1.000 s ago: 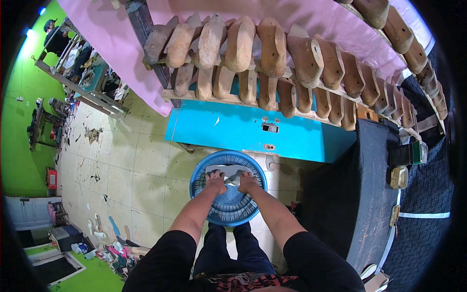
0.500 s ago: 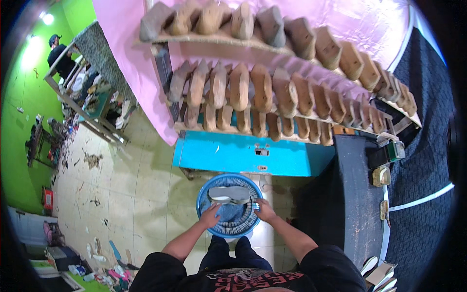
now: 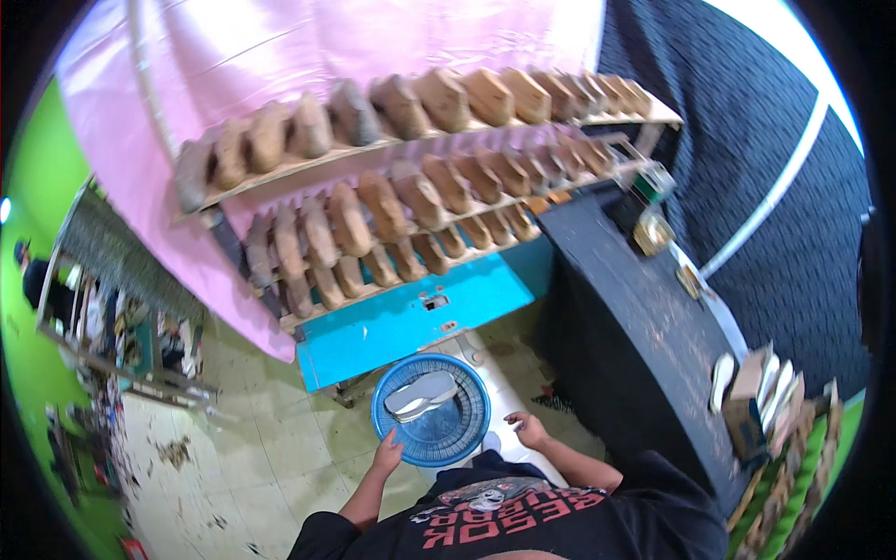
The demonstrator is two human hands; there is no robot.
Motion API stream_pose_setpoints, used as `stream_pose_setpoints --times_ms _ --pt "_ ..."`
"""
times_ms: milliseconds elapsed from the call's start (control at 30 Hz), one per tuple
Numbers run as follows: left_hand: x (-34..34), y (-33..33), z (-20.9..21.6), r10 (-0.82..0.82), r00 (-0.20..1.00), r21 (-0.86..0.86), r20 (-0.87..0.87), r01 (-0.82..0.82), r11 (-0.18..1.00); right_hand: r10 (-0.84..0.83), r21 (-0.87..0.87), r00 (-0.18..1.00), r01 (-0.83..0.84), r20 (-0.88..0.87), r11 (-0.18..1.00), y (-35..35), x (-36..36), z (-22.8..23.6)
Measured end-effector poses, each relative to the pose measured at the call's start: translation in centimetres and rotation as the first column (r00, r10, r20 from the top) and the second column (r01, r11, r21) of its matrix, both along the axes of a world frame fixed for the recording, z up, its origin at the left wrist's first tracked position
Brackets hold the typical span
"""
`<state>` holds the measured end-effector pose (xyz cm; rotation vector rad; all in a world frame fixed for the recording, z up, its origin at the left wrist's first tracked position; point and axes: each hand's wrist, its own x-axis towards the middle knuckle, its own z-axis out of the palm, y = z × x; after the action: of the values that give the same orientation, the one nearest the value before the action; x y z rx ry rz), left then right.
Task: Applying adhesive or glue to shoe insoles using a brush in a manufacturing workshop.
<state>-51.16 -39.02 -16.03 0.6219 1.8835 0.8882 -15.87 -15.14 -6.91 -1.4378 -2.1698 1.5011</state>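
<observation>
A round blue plastic basket point(image 3: 473, 437) sits low in front of me. Flat grey soles with pale edges point(image 3: 431, 386) lie inside it, towards its far left. At the basket's near-left rim is my left hand point(image 3: 387, 452), its fingers loosely extended and holding nothing that I can see; whether it touches the rim is hard to tell. My right hand point(image 3: 529, 429) hovers to the right of the basket, apart from it, with the fingers parted and nothing in them.
Shelves hold rows of wooden shoe lasts point(image 3: 350, 217) above a blue board point(image 3: 392, 322). To the right stands a dark-covered table point(image 3: 644, 289), with a box of pale soles point(image 3: 754, 392) at its near end. A rack point(image 3: 140, 359) and a person point(image 3: 42, 280) are at the far left.
My view has turned to the right. My right hand has come off the basket's rim, and my left hand has drawn back from over the basket to its near-left edge.
</observation>
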Motion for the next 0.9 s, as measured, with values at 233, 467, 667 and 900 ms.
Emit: stream_pose_setpoints --times_ms 233,467,667,900 --pt "-1.4 12.4 3.7 -0.140 0.990 0.158 0.003 0.138 0.978 -0.377 -0.238 0.912 0.335 -0.161 0.912 -2.1 5.8 2.4" --pt "7.0 21.9 8.5 -0.395 0.919 0.194 0.002 0.387 0.901 -0.614 -0.348 0.748 0.523 -0.251 0.778 -3.6 13.0 2.1" --pt "18.4 21.8 7.2 -0.459 0.886 0.170 0.070 0.443 0.880 -0.640 -0.359 0.644 0.531 -0.419 0.768 -3.0 19.7 1.4" --pt "30.8 25.6 5.7 -0.667 0.740 0.145 -0.090 0.672 0.726 -0.695 -0.278 0.601 0.643 -0.394 0.713 -2.5 31.3 2.1"
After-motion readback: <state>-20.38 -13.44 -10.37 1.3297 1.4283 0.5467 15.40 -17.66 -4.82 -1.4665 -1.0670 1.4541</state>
